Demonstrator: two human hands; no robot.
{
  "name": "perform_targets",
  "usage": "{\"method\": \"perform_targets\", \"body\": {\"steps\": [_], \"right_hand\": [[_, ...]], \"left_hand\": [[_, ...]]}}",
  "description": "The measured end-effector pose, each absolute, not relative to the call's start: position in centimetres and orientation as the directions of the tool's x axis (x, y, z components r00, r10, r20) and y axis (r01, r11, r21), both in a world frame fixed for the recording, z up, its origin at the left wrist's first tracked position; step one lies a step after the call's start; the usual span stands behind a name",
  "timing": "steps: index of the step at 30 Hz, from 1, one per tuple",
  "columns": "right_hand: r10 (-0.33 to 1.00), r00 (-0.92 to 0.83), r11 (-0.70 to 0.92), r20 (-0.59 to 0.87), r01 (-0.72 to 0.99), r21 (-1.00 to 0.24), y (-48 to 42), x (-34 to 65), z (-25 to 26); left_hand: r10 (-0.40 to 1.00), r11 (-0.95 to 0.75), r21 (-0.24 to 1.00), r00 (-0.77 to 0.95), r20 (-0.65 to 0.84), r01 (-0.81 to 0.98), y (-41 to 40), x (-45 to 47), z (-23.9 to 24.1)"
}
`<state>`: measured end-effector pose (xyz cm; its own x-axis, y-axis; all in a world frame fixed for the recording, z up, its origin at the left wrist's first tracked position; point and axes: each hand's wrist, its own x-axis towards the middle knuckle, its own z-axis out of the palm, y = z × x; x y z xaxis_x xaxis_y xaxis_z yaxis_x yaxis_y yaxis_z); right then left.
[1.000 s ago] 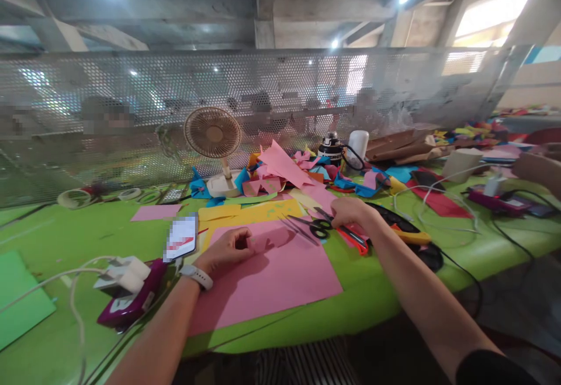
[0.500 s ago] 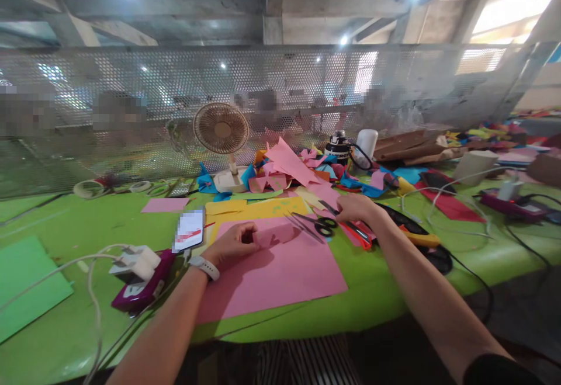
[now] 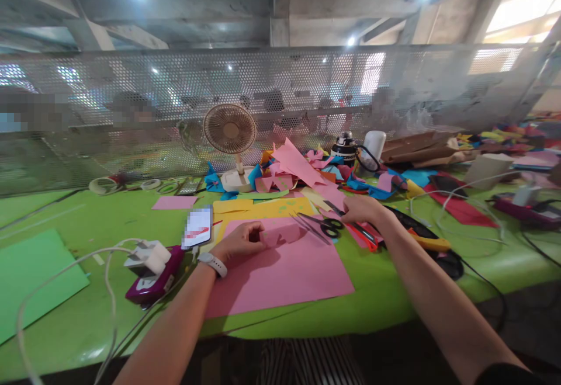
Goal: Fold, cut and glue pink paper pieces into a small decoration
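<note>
My left hand (image 3: 241, 243), with a white watch at the wrist, has its thumb and fingers closed on a small pink paper piece (image 3: 283, 234). That piece lies over a large pink sheet (image 3: 284, 277) on the green table. Farther right, my right hand (image 3: 366, 212) has its fingers closed on a dark slim tool (image 3: 333, 207), whose kind is partly hidden by the hand. Black-handled scissors (image 3: 332, 228) lie between the hands, blades pointing left. Just below my right hand is an orange-red tool (image 3: 371, 245), partly covered. Yellow sheets (image 3: 234, 206) lie behind the pink one.
A phone (image 3: 198, 227) and a purple power strip (image 3: 144, 291) with white chargers and cables are at left, near a green sheet (image 3: 37, 285). A small fan (image 3: 230, 129) and heaped paper scraps (image 3: 291, 160) stand behind. At right are a black tray (image 3: 412, 224) and loose cables.
The view has turned a little to the left, so everything sits slightly farther right in the picture. Both hands keep nearly the same pose and place on the table.
</note>
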<state>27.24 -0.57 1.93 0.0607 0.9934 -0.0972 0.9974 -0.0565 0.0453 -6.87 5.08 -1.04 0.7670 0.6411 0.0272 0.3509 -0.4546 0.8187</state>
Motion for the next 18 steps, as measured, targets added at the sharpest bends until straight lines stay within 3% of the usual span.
{"method": "perform_targets", "body": {"steps": [9, 18], "right_hand": [[0.999, 0.042, -0.042, -0.018, 0.999, 0.012, -0.8, 25.7, 2.0], [0.989, 0.149, -0.149, 0.010, 0.989, 0.006, -0.9, 26.8, 2.0]], "left_hand": [[0.640, -0.434, 0.830, 0.768, 0.012, 0.349, 5.1, -6.9, -1.2], [0.624, -0.431, 0.839, 0.781, 0.010, 0.333, 5.0, -6.9, -1.0]]}}
